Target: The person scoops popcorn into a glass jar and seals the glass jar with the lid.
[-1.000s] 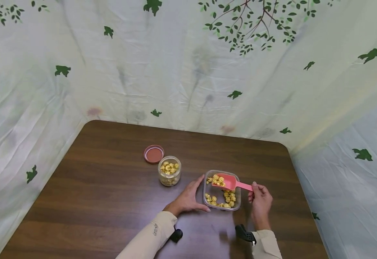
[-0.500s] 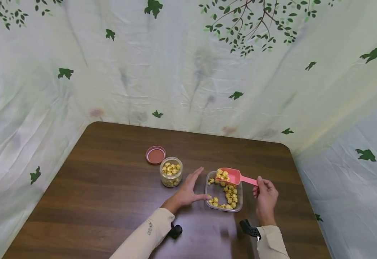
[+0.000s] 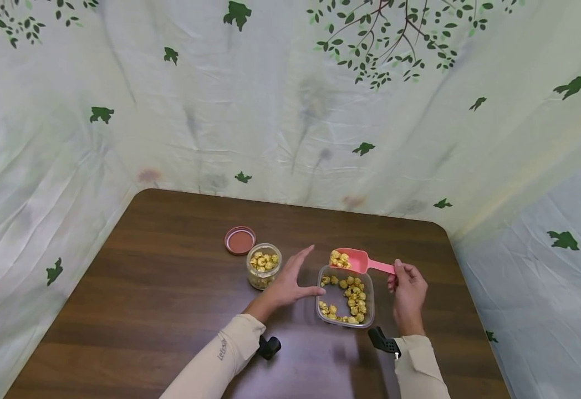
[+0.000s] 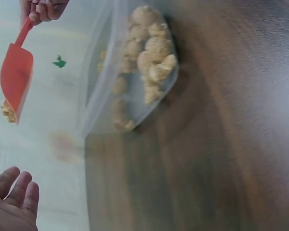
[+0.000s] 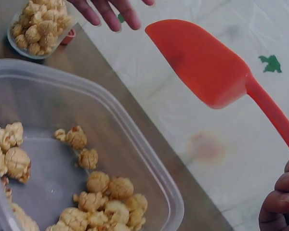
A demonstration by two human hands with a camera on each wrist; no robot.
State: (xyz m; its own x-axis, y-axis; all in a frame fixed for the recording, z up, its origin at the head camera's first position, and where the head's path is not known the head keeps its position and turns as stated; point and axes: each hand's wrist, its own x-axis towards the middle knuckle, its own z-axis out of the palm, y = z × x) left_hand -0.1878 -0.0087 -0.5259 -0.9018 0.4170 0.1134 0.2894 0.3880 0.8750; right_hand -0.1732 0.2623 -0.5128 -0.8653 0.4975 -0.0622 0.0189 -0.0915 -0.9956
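My right hand (image 3: 408, 293) grips the handle of a red-pink scoop (image 3: 358, 259), raised over the far edge of a clear plastic container (image 3: 345, 323). Several pieces of caramel popcorn (image 3: 340, 259) lie in the scoop's front. More popcorn (image 3: 355, 299) is spread along the sides of the container, with a bare patch of its floor showing. My left hand (image 3: 283, 285) is spread with straight fingers between the container and a glass jar (image 3: 259, 280); its thumb overlaps the container's left rim in the head view. In the right wrist view the scoop (image 5: 202, 62) shows its underside, hiding its load.
The jar holds popcorn (image 5: 41, 26) and stands left of the container. A red-brown lid (image 3: 240, 240) lies behind the jar on the brown wooden table (image 3: 171, 277). A white cloth with leaf prints (image 3: 270, 111) hangs around the table's far side.
The loaded scoop has risen from inside the container to above its far edge, the right hand moving with it. The left hand has come off the container's side and shifted away from me.
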